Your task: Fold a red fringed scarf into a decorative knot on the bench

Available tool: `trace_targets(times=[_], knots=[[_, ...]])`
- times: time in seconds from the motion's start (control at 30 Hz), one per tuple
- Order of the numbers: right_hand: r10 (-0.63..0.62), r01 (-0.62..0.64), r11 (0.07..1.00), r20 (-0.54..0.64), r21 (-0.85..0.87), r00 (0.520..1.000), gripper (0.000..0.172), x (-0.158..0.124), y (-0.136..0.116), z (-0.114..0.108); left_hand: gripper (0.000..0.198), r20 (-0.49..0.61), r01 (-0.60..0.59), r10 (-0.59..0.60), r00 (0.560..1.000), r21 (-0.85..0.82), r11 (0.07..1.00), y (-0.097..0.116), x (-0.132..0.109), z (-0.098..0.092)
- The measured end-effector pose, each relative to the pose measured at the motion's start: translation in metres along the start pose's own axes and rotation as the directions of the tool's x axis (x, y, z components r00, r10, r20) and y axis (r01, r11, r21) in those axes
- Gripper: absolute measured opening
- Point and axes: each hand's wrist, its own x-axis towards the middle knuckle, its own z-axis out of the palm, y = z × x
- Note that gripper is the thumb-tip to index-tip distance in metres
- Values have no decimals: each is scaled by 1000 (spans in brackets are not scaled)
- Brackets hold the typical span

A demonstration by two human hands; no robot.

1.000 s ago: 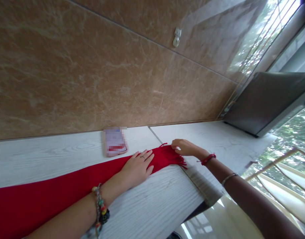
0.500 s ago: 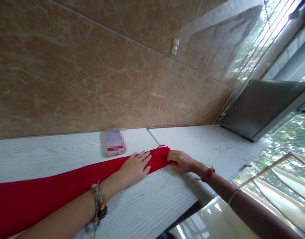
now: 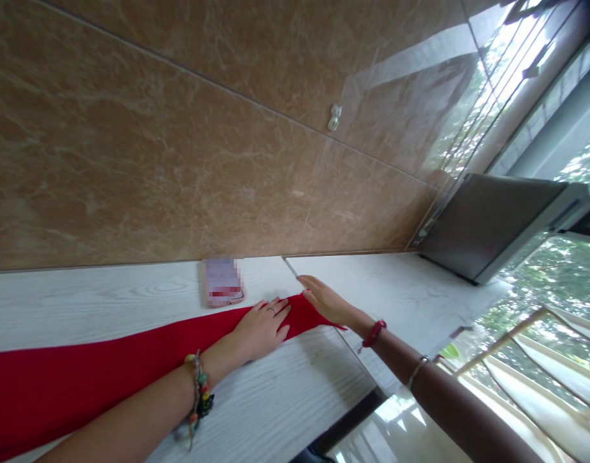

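A long red scarf (image 3: 107, 363) lies stretched along the white wood-grain table (image 3: 285, 399), running from the lower left toward the middle. My left hand (image 3: 261, 328), with a ring and a beaded bracelet on the wrist, rests flat and open on the scarf near its right end. My right hand (image 3: 326, 301) lies flat on the scarf's fringed end, fingers stretched out toward the wall, covering most of the fringe. A red string bracelet sits on that wrist.
A pink phone (image 3: 222, 283) lies on the table against the brown marble wall (image 3: 179, 161). A small white hook (image 3: 332, 118) is on the wall. A grey open window pane (image 3: 482, 225) stands at the right. The table's edge drops off at the lower right.
My right hand moved left from pinching the fringe to lying flat over the scarf's end. The left hand stayed pressed on the scarf. The view shifted slightly.
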Motion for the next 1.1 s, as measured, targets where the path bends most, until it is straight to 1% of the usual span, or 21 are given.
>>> trace_targets(times=[0.07, 0.1, 0.17, 0.23, 0.3, 0.37, 0.43, 0.5, 0.57, 0.63, 0.7, 0.77, 0.8, 0.87, 0.93, 0.97, 1.0, 1.03, 1.1], knots=[[27, -27, 1000, 112, -3, 993, 40, 5, -2, 20, 45, 11, 2, -2, 1000, 0, 1000, 0, 0, -1], [50, -49, 999, 156, -11, 987, 42, 2, 3, 27, 46, 25, 4, -4, 1000, -2, 1000, 1, -1, -2], [123, -118, 992, 213, -34, 969, 44, -10, 19, 30, 47, 48, 6, -6, 999, -2, 1000, 1, -1, -3], [223, -212, 975, 245, -72, 944, 46, -27, 41, 24, 47, 54, 4, -4, 999, 0, 1000, 0, -1, -2], [300, -281, 953, 250, -110, 920, 47, -40, 60, 13, 48, 47, 4, -4, 999, 4, 1000, 0, -1, -1], [306, -289, 951, 215, -109, 927, 47, -43, 68, 3, 48, 37, 3, -3, 999, 3, 1000, -1, -1, 1], [228, -223, 974, 150, -49, 962, 44, -35, 61, -1, 48, 31, 2, -1, 1000, -2, 1000, -1, -1, 2], [101, -104, 994, 85, 28, 991, 41, -18, 42, 4, 47, 30, 2, -2, 1000, -7, 1000, -1, 0, 2], [-9, 5, 998, 62, 63, 998, 37, -3, 21, 15, 47, 32, 6, -6, 999, -6, 1000, -1, 0, 2], [-58, 55, 997, 72, 48, 996, 37, 5, 7, 26, 47, 34, 13, -12, 999, -1, 1000, -1, 0, 1], [-36, 34, 999, 99, 15, 994, 40, 1, 9, 32, 47, 35, 19, -19, 999, -1, 1000, -1, 0, 1], [55, -51, 998, 138, -36, 989, 42, -13, 25, 30, 47, 34, 21, -21, 999, -4, 1000, -1, -1, 1], [116, -106, 992, 160, -72, 980, 43, -22, 36, 27, 47, 32, 21, -21, 999, -6, 1000, -1, -1, 1], [243, -215, 961, 168, -172, 955, 43, -40, 56, 17, 47, 29, 19, -19, 999, -5, 1000, -1, -2, 1], [321, -288, 932, 133, -220, 938, 44, -51, 64, 7, 48, 25, 15, -15, 1000, -3, 1000, -2, -2, 2], [324, -297, 932, 114, -207, 939, 45, -54, 63, 4, 48, 21, 13, -13, 1000, -1, 1000, -3, -2, 3], [301, -281, 944, 101, -174, 948, 47, -55, 57, 2, 48, 17, 9, -9, 1000, 0, 1000, -3, -1, 4], [254, -240, 962, 99, -134, 962, 50, -54, 49, 1, 48, 11, 3, -3, 1000, 2, 1000, -4, -1, 4], [115, -105, 992, 137, -75, 984, 58, -50, 30, 4, 47, -4, -7, 7, 1000, 12, 1000, -3, -1, 5]])
